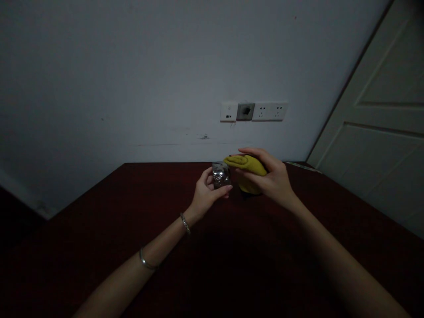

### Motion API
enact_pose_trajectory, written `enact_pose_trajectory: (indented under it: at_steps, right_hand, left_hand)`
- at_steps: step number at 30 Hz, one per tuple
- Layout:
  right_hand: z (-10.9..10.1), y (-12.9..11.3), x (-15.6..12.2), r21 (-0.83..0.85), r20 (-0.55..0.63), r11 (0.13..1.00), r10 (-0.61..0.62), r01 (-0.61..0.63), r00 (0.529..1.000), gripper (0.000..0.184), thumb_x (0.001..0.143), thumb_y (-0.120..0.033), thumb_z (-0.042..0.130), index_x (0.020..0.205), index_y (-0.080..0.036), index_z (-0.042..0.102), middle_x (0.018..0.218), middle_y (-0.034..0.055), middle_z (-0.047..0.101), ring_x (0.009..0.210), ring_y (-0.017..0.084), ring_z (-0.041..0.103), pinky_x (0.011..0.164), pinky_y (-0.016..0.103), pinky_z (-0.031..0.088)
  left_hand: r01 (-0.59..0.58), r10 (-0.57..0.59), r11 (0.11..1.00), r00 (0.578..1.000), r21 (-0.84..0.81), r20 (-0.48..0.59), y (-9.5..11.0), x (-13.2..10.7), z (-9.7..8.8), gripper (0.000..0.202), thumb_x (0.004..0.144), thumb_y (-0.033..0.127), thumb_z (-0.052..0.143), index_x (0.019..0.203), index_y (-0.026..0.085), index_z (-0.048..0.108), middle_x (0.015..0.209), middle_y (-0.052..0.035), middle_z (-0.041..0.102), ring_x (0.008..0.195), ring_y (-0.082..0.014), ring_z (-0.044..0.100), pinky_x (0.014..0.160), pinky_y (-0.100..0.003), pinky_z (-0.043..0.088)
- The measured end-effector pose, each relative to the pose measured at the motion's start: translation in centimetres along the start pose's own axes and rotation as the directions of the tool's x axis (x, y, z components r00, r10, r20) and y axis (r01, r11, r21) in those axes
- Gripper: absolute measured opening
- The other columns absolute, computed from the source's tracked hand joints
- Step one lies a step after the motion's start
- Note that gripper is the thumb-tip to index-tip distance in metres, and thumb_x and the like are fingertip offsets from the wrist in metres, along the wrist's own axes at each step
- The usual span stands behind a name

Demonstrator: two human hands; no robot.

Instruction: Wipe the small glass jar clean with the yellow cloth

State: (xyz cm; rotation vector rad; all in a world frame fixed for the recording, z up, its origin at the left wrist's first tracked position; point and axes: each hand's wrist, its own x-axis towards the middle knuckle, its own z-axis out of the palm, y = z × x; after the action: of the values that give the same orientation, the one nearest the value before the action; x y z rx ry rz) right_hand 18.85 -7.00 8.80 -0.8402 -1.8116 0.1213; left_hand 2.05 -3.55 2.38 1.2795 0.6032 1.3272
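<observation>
Between the thumb and fingers of my left hand (207, 191) is a small clear glass (221, 175), shiny and roughly upright, held above the table. My right hand (272, 177) grips a folded yellow cloth (250, 167), its thumb underneath and its fingers over the top. The folded end of the cloth reaches the upper right rim of the glass; whether they touch I cannot tell. A dark part hangs below the cloth. Two silver bracelets circle my left wrist and forearm.
The dark red table (159, 185) runs back to a pale wall (149, 79). Wall sockets (269, 111) sit just above it. A white panelled door (380, 132) stands at the right, and a thin patterned strip (303, 166) lies near the table's back right edge.
</observation>
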Motion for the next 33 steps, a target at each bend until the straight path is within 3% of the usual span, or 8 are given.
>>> enact_pose_trajectory:
  at_steps: [4, 13, 19, 24, 26, 28, 33]
  right_hand:
    - [-0.1, 0.8, 0.0, -0.056, -0.083, 0.998, 0.019, -0.024, 0.996, 0.042, 0.077, -0.031, 0.066, 0.118, -0.026, 0.058, 0.114, 0.004, 0.064, 0.102, 0.023, 0.061, 0.088, 0.04, 0.049]
    - [-0.2, 1.4, -0.3, -0.032, 0.097, 0.998, -0.043, 0.047, 0.994, 0.026, 0.08, -0.028, 0.062, 0.106, -0.025, 0.065, 0.102, 0.0029, 0.069, 0.09, 0.021, 0.065, 0.082, 0.038, 0.051]
    - [-1.0, 0.5, -0.1, 0.002, 0.174, 1.0, -0.006, 0.006, 0.985, 0.024, 0.078, -0.032, 0.065, 0.1, -0.024, 0.069, 0.099, 0.0022, 0.07, 0.086, 0.02, 0.066, 0.079, 0.035, 0.053]
    - [-1.7, 0.3, 0.3, 0.0, 0.059, 0.999, 0.033, -0.033, 0.998, 0.021, 0.079, -0.031, 0.064, 0.099, -0.025, 0.069, 0.098, 0.0024, 0.071, 0.09, 0.022, 0.066, 0.081, 0.038, 0.053]
    - [-1.7, 0.5, 0.4, -0.047, 0.065, 0.999, 0.0, 0.003, 0.998, 0.024, 0.08, -0.027, 0.062, 0.103, -0.025, 0.068, 0.103, 0.0029, 0.07, 0.094, 0.023, 0.065, 0.084, 0.04, 0.052]
    - [-1.6, 0.6, 0.4, -0.09, 0.145, 0.994, -0.052, 0.066, 0.988, 0.027, 0.081, -0.024, 0.06, 0.107, -0.026, 0.066, 0.106, 0.0035, 0.069, 0.096, 0.023, 0.064, 0.086, 0.041, 0.051]
    - [-0.9, 0.9, 0.3, -0.125, 0.329, 0.962, -0.191, 0.243, 0.925, 0.034, 0.085, -0.02, 0.055, 0.117, -0.026, 0.061, 0.111, 0.0049, 0.067, 0.105, 0.023, 0.059, 0.089, 0.041, 0.048]
  left_hand:
    - [0.012, -0.012, 1.0, 0.999, 0.003, 0.037, -0.1, -0.3, 0.3, 0.071, 0.057, 0.021, 0.082, 0.117, 0.015, 0.045, 0.106, -0.0109, 0.061, 0.074, -0.0158, 0.063, 0.056, -0.026, 0.057]
    - [-0.014, 0.013, 1.0, 1.0, 0.021, 0.021, 0.1, -0.3, 0.2, 0.069, 0.058, 0.023, 0.081, 0.117, 0.016, 0.045, 0.106, -0.0103, 0.061, 0.073, -0.0149, 0.063, 0.055, -0.024, 0.057]
    - [0.002, -0.002, 1.0, 1.0, 0.029, 0.009, -0.3, -0.2, -0.3, 0.07, 0.058, 0.022, 0.081, 0.117, 0.015, 0.043, 0.104, -0.0097, 0.061, 0.071, -0.0134, 0.062, 0.056, -0.025, 0.057]
    - [0.008, -0.009, 0.995, 1.0, 0.103, 0.005, -1.0, 0.0, -0.8, 0.075, 0.054, 0.022, 0.083, 0.117, 0.017, 0.041, 0.106, -0.0098, 0.059, 0.082, -0.0173, 0.064, 0.066, -0.028, 0.055]
    - [-0.011, 0.01, 0.989, 1.0, 0.145, 0.01, -1.3, 0.0, -0.9, 0.077, 0.053, 0.021, 0.084, 0.116, 0.017, 0.041, 0.106, -0.0095, 0.059, 0.086, -0.0185, 0.064, 0.076, -0.033, 0.054]
    - [-0.035, 0.031, 0.984, 0.999, 0.177, 0.026, -1.6, 0.0, -0.9, 0.077, 0.052, 0.022, 0.085, 0.116, 0.017, 0.041, 0.105, -0.0088, 0.059, 0.088, -0.0196, 0.064, 0.082, -0.037, 0.053]
    - [-0.1, 0.086, 0.974, 0.993, 0.203, 0.077, -1.9, -0.1, -0.2, 0.077, 0.052, 0.023, 0.085, 0.116, 0.019, 0.042, 0.105, -0.0077, 0.057, 0.095, -0.022, 0.062, 0.086, -0.041, 0.051]
